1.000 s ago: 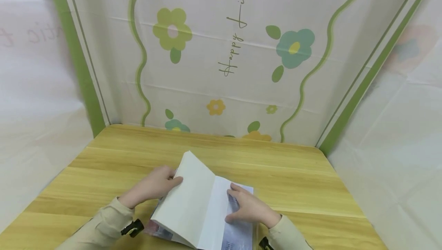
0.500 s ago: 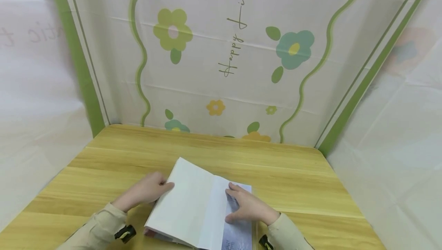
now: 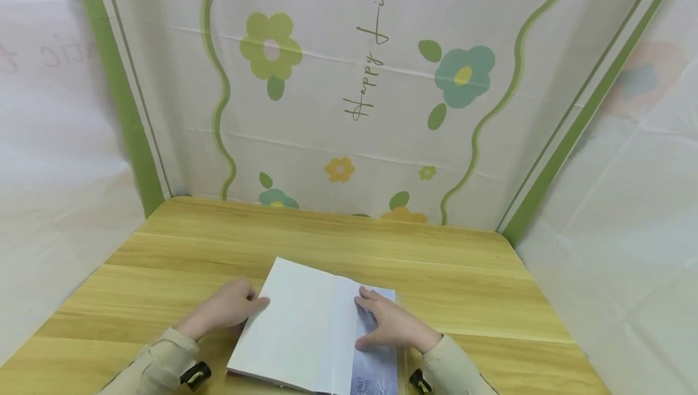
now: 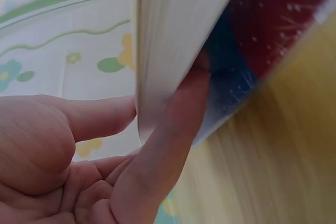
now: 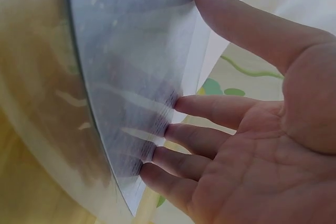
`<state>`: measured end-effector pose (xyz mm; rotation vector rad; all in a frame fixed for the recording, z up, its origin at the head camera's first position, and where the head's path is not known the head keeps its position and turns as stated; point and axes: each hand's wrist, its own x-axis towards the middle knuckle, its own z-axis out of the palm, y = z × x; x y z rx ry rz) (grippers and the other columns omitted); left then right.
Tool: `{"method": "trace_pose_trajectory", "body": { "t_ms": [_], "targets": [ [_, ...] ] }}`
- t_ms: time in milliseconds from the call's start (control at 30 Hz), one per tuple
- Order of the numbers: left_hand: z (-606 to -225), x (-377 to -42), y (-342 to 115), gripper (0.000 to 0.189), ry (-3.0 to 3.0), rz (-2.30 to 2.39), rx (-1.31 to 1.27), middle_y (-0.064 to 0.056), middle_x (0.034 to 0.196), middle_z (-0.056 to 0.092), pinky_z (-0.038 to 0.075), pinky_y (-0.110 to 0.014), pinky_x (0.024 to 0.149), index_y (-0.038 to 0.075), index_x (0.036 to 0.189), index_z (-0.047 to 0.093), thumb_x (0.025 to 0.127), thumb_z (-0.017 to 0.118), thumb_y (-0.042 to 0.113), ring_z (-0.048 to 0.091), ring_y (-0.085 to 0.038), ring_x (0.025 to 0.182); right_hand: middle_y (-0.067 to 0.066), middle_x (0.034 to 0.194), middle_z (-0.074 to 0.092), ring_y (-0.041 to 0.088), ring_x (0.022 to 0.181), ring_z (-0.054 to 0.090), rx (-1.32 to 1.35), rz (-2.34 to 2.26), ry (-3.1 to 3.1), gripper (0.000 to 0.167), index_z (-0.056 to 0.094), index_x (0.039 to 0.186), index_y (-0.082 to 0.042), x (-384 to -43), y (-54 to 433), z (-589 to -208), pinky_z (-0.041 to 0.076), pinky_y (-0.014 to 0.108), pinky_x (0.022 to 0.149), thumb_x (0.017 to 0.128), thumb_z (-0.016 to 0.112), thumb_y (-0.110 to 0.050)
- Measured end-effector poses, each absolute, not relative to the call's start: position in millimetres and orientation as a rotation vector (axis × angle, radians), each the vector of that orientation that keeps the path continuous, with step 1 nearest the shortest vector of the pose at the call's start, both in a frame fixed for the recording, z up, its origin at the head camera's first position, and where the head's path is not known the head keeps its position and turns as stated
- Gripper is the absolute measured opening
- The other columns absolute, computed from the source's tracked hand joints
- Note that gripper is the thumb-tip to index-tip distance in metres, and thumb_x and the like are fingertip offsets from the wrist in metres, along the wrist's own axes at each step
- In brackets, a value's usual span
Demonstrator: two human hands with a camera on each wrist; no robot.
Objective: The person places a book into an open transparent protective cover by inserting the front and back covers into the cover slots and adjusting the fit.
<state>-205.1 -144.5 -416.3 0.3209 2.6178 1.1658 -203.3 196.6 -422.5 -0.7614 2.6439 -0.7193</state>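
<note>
1. Floral backdrop lettered "Happy Life" hangs beyond a wood-grain table, where a person in pale sleeves has a book spread out on the near side.
2. Lying between the two hands, the book has its long axis running away from the person, far end leaning slightly right; its near right corner is cut off at the frame's edge.
3. At the book's left edge, the left hand pinches the pages, thumb on the blank white face, a finger tucked underneath, beside the red-and-blue cover.
4. Opposite, the right hand rests extended fingertips and thumb on the purple flap, gripping nothing.
5. Neither hand is nearer, since both touch the book; any turn of the left half would seem to hinge on the gutter between them, rightward of the left hand.
</note>
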Motion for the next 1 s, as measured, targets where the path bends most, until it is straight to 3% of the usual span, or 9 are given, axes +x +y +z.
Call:
{"method": "trace_pose_trajectory", "body": {
  "t_ms": [267, 400, 567, 733, 1000],
  "targets": [
    [-418.1, -202.2, -144.4, 0.04, 2.618, 1.144, 0.301, 0.001, 0.045, 0.045, 0.041, -0.022, 0.038, 0.006, 0.058, 0.054, 0.095, 0.065, 0.018, 0.057, -0.017, 0.041, 0.022, 0.156, 0.027, 0.04, 0.14, 0.028, -0.751, -0.741, 2.618, 0.085, 0.044, 0.144, 0.005, -206.4, 197.6, -422.4, 0.027, 0.054, 0.111, 0.077, 0.083, -0.031],
    [-418.0, -201.7, -142.6, 0.034, 2.617, 1.138, 0.241, -0.006, 0.051, 0.055, 0.053, -0.03, 0.043, 0.004, 0.062, 0.06, 0.093, 0.067, 0.015, 0.062, -0.021, 0.045, 0.022, 0.156, 0.027, 0.04, 0.141, 0.027, -0.757, -0.741, 2.616, 0.086, 0.044, 0.144, 0.005, -208.1, 198.1, -423.6, 0.028, 0.054, 0.111, 0.077, 0.083, -0.031],
    [-416.6, -200.7, -138.2, 0.028, 2.659, 1.115, 0.164, -0.009, 0.055, 0.057, 0.055, -0.031, 0.045, 0.002, 0.065, 0.058, 0.09, 0.07, 0.01, 0.061, -0.021, 0.047, 0.022, 0.156, 0.027, 0.04, 0.141, 0.027, -0.774, -0.732, 2.617, 0.086, 0.044, 0.144, 0.005, -211.5, 198.5, -425.9, 0.028, 0.053, 0.112, 0.077, 0.083, -0.031],
    [-411.0, -195.5, -132.9, 0.035, 2.761, 1.028, 0.166, -0.006, 0.048, 0.053, 0.05, -0.028, 0.04, 0.003, 0.06, 0.053, 0.09, 0.07, 0.012, 0.057, -0.017, 0.041, 0.022, 0.156, 0.027, 0.039, 0.141, 0.027, -0.778, -0.737, 2.613, 0.086, 0.043, 0.144, 0.005, -212.9, 197.5, -424.8, 0.027, 0.053, 0.112, 0.077, 0.083, -0.03],
    [-396.4, -188.8, -126.1, 0.051, 2.84, 0.931, 0.246, -0.003, 0.038, 0.049, 0.026, -0.017, 0.036, 0.006, 0.05, 0.047, 0.095, 0.066, 0.02, 0.036, -0.007, 0.031, 0.025, 0.156, 0.024, 0.042, 0.142, 0.022, -0.729, -0.763, 2.629, 0.085, 0.042, 0.144, 0.005, -205.2, 195.5, -420.4, 0.025, 0.056, 0.112, 0.078, 0.083, -0.028]
  ]
}}
